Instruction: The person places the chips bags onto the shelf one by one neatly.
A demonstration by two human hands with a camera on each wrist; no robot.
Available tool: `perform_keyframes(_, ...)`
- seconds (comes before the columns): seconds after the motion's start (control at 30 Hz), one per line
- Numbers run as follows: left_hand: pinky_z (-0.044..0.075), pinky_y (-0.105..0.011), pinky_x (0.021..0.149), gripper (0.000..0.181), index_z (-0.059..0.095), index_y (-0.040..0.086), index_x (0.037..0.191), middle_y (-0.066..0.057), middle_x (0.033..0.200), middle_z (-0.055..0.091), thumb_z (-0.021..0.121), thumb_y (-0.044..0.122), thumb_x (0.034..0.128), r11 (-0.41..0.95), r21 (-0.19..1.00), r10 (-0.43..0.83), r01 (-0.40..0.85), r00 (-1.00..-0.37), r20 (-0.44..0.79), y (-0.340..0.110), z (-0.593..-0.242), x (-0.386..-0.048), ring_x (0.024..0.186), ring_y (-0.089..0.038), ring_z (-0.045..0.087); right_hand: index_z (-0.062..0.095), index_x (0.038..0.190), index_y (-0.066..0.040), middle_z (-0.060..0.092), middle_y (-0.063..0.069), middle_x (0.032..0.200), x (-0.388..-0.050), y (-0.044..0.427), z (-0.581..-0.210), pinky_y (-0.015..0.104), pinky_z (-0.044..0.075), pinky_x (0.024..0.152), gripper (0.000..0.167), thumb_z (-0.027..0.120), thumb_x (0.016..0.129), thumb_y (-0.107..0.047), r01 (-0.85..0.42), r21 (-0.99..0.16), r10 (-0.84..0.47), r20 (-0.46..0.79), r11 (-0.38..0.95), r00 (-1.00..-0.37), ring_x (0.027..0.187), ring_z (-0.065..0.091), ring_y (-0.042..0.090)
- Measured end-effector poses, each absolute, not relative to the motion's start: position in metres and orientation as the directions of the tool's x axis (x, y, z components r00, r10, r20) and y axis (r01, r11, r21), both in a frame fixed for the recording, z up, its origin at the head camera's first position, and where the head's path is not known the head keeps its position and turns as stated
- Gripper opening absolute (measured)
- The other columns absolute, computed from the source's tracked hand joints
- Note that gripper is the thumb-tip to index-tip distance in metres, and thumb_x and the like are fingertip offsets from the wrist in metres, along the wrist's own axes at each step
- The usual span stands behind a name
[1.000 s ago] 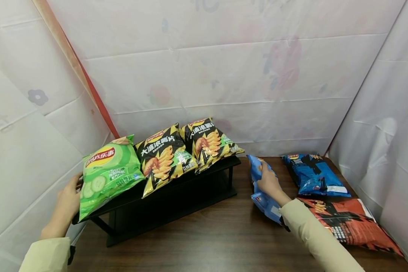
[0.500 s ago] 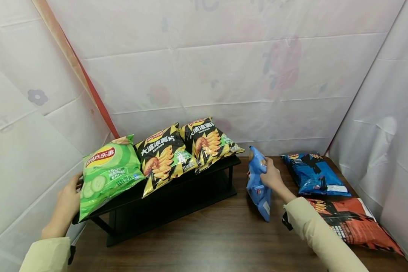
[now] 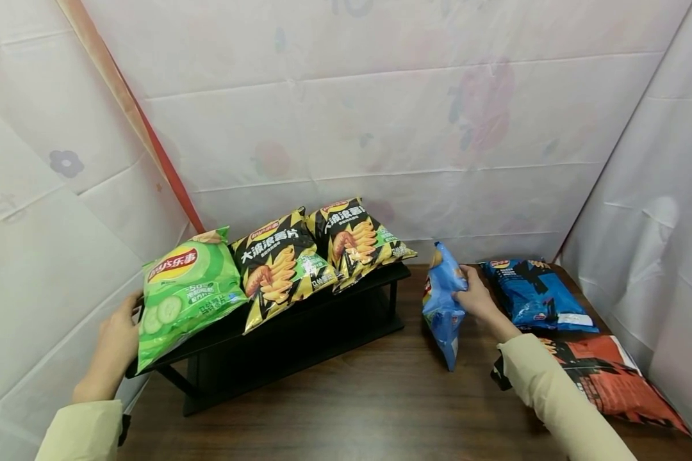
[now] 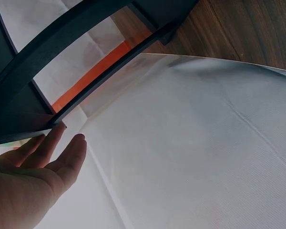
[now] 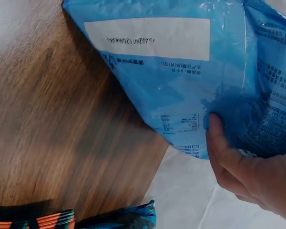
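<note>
White printed cloth [image 3: 380,128] is lining the back and sides; an orange-red strip [image 3: 170,166] is running down the left corner. Wooden table [image 3: 369,403]: bearing a black two-tier rack [image 3: 288,365]. Green bag [image 3: 187,298] and two black-and-gold bags [image 3: 282,262]: lying along the rack's top. Darker blue bag [image 3: 539,294] and red bag [image 3: 617,378]: lying far right, the right sleeve [image 3: 559,390] covering part of the red one. Light blue bag [image 3: 443,307]: hanging upright between rack and darker blue bag, the right hand [image 3: 478,298] pinching its side; whether its lower tip is touching wood cannot be told. Left hand [image 3: 115,339]: holding nothing, fingers loosely extended at the rack's left end; the green bag is hiding the fingertips from the head view, while the left wrist view is showing them against the frame. Right wrist view alone: showing a white label [image 5: 148,38], the frame edges cutting off the light blue bag.
</note>
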State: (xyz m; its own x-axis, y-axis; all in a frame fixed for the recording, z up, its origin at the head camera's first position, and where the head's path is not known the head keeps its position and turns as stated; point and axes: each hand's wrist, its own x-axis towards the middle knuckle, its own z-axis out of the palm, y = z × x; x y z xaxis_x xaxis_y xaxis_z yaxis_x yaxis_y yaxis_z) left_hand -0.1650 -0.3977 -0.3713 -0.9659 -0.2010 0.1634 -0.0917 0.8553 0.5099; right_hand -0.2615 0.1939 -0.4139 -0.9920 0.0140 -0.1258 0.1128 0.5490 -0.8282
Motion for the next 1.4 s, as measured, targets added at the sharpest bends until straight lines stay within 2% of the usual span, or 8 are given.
perform_keyframes(0.2,0.032,-0.067,0.085,0.070,0.021,-0.004,0.142,-0.037,0.131,0.038,0.038,0.043,0.0948,0.855,0.511,-0.202,-0.090,-0.965,0.168,-0.398,-0.371,-0.166,0.115,-0.056,0.035,0.008,0.144,0.004,0.018,0.034,0.143,-0.261,0.205,-0.415,0.060,0.025,0.104,0.068,0.045,0.087,0.001,0.102,-0.838,-0.012,-0.128,0.536,-0.992,0.129,0.024,0.049)
perform_keyframes(0.43,0.032,-0.068,0.085,0.072,0.019,-0.005,0.143,-0.038,0.131,0.037,0.038,0.045,0.0944,0.850,0.517,-0.205,-0.099,-0.967,0.152,-0.398,-0.371,-0.167,0.114,-0.056,0.035,0.007,0.143,0.008,0.016,0.035,0.144,-0.261,0.221,-0.413,0.062,0.023,0.104,0.068,0.047,0.089,-0.004,0.055,-0.781,-0.084,-0.136,0.622,-0.987,0.129,0.021,0.051)
perform_keyframes(0.67,0.033,-0.067,0.085,0.070,0.021,-0.005,0.142,-0.038,0.130,0.039,0.040,0.043,0.0945,0.854,0.512,-0.206,-0.098,-0.966,0.159,-0.398,-0.372,-0.166,0.114,-0.055,0.037,0.005,0.142,0.011,0.015,0.038,0.142,-0.261,0.235,-0.411,0.063,0.021,0.104,0.071,0.048,0.088,-0.006,0.114,-0.714,-0.050,-0.204,0.690,-0.978,0.127,0.021,0.053)
perform_keyframes(0.87,0.033,-0.067,0.085,0.070,0.022,-0.006,0.141,-0.038,0.129,0.039,0.039,0.043,0.0948,0.853,0.512,-0.212,-0.104,-0.965,0.156,-0.398,-0.372,-0.167,0.114,-0.055,0.036,0.007,0.138,0.018,0.018,0.042,0.137,-0.260,0.243,-0.406,0.064,0.022,0.104,0.071,0.051,0.086,-0.004,0.151,-0.672,-0.009,-0.228,0.725,-0.974,0.124,0.024,0.054)
perform_keyframes(1.0,0.032,-0.068,0.086,0.070,0.021,-0.006,0.142,-0.038,0.130,0.038,0.038,0.043,0.0949,0.850,0.515,-0.214,-0.111,-0.966,0.145,-0.399,-0.372,-0.167,0.114,-0.056,0.035,0.012,0.136,0.020,0.024,0.043,0.132,-0.260,0.247,-0.405,0.063,0.026,0.102,0.073,0.056,0.085,-0.009,0.141,-0.598,0.007,-0.221,0.789,-0.975,0.121,0.028,0.055)
perform_keyframes(1.13,0.032,-0.068,0.085,0.071,0.020,-0.006,0.142,-0.038,0.130,0.037,0.038,0.044,0.0949,0.850,0.517,-0.210,-0.104,-0.966,0.152,-0.399,-0.371,-0.167,0.115,-0.057,0.035,0.010,0.138,0.017,0.024,0.043,0.133,-0.262,0.250,-0.405,0.063,0.027,0.101,0.075,0.055,0.086,-0.014,0.168,-0.549,0.023,-0.261,0.819,-0.965,0.120,0.028,0.056)
perform_keyframes(1.27,0.033,-0.068,0.085,0.071,0.022,-0.006,0.142,-0.038,0.130,0.039,0.040,0.043,0.0945,0.852,0.516,-0.204,-0.087,-0.963,0.175,-0.398,-0.372,-0.166,0.114,-0.056,0.036,0.000,0.139,0.016,0.013,0.044,0.137,-0.263,0.251,-0.403,0.064,0.021,0.104,0.082,0.049,0.092,-0.029,0.235,-0.512,0.045,-0.355,0.826,-0.934,0.127,0.016,0.057)
perform_keyframes(1.4,0.033,-0.067,0.085,0.070,0.023,-0.006,0.141,-0.037,0.129,0.040,0.041,0.042,0.0943,0.855,0.514,-0.201,-0.074,-0.960,0.195,-0.397,-0.371,-0.165,0.114,-0.056,0.037,-0.009,0.135,0.021,0.002,0.047,0.137,-0.263,0.249,-0.402,0.064,0.016,0.105,0.097,0.044,0.091,-0.048,0.264,-0.462,0.044,-0.432,0.847,-0.901,0.127,0.005,0.059)
